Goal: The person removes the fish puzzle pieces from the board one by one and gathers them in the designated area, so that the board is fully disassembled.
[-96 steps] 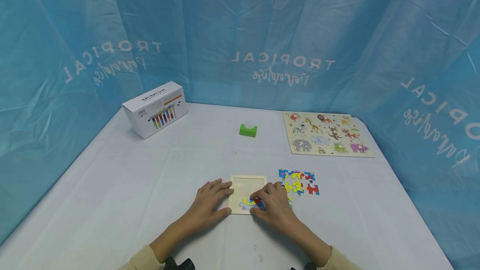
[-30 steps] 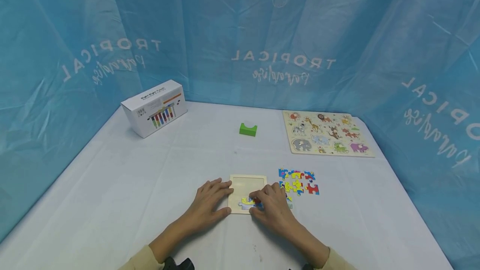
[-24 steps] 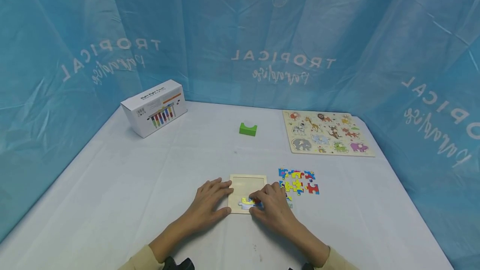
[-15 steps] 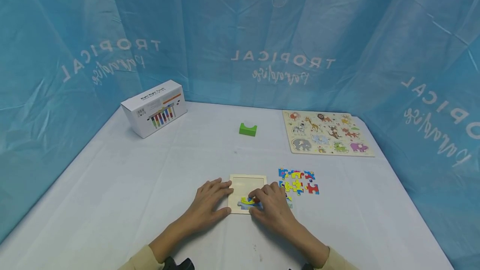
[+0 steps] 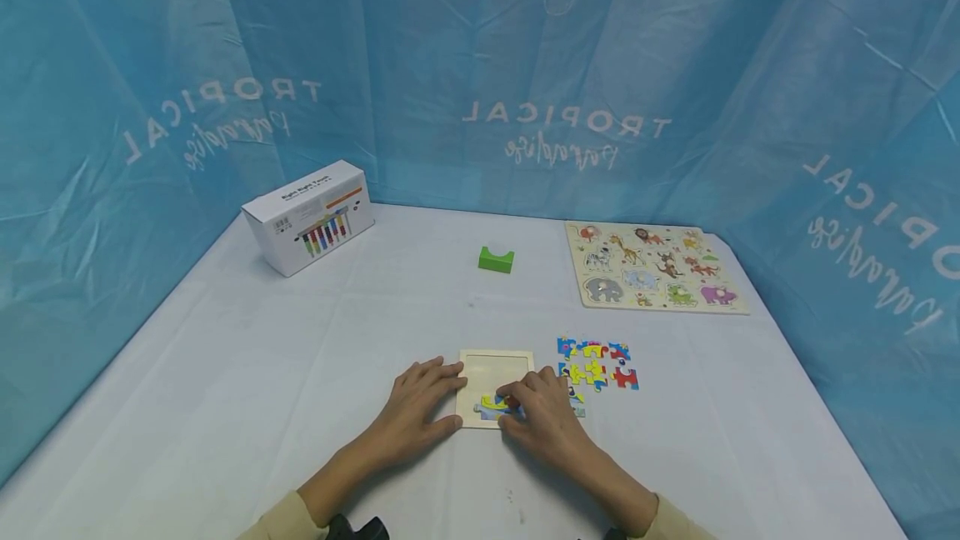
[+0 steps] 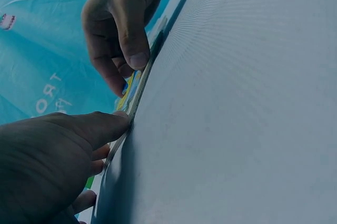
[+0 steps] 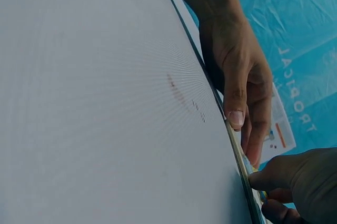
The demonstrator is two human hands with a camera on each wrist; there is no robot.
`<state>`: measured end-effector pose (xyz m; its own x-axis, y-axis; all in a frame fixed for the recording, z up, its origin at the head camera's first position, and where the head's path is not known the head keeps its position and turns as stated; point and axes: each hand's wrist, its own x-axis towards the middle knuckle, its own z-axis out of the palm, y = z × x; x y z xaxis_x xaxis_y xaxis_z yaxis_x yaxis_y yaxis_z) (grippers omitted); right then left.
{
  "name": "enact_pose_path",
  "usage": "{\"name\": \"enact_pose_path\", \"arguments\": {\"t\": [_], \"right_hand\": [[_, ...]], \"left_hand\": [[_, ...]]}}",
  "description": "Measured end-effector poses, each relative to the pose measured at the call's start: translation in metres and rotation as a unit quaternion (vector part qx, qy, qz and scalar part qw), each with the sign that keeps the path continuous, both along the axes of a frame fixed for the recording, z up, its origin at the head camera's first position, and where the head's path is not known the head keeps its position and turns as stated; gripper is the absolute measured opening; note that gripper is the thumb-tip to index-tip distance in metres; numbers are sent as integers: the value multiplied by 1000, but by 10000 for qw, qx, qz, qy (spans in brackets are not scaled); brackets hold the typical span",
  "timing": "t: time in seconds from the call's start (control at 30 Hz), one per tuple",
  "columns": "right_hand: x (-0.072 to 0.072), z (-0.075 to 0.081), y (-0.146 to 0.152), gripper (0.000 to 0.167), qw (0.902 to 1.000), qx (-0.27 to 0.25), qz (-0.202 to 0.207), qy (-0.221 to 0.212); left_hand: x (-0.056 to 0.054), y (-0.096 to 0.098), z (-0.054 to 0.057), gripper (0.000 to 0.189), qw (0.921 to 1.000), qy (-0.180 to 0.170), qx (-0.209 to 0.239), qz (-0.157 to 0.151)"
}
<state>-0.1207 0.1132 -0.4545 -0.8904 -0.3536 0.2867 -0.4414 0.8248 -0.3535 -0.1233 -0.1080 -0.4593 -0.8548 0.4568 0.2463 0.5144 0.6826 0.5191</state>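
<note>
My left hand (image 5: 416, 407) rests along the left edge of a small wooden puzzle tray (image 5: 487, 367), fingertips and thumb touching its frame. Over the tray's lower right, my right hand (image 5: 551, 415) pinches a jigsaw piece between curled fingers and thumb; the fingers hide most of that piece, with a bit of red and blue showing. Yellow-and-blue jigsaw pieces (image 5: 487, 408) lie at the bottom of the tray. The left wrist view shows the right hand's thumb (image 6: 138, 58) down at the tray's near edge. In the right wrist view, the left thumb (image 7: 237, 116) touches the frame.
Loose jigsaw pieces (image 5: 594, 373) lie right of the tray, some partly behind the right hand. Farther back are a green block (image 5: 497, 260), an animal peg puzzle board (image 5: 652, 267) and a white box (image 5: 311, 219). A blue curtain (image 5: 480, 65) surrounds the white table (image 5: 300, 357).
My right fingers have shifted slightly left over the tray, and the pieces at its bottom have slid a little left with them. The left hand has stayed in place.
</note>
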Motion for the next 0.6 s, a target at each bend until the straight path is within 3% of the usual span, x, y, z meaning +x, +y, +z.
{"name": "enact_pose_path", "arguments": {"t": [0.17, 0.6], "right_hand": [[0, 0, 1, 28, 9999, -117, 32, 68], [-5, 1, 14, 28, 9950, -330, 286, 903]], "left_hand": [[0, 0, 0, 47, 10000, 21, 67, -10], [0, -1, -1, 47, 9999, -104, -43, -23]]}}
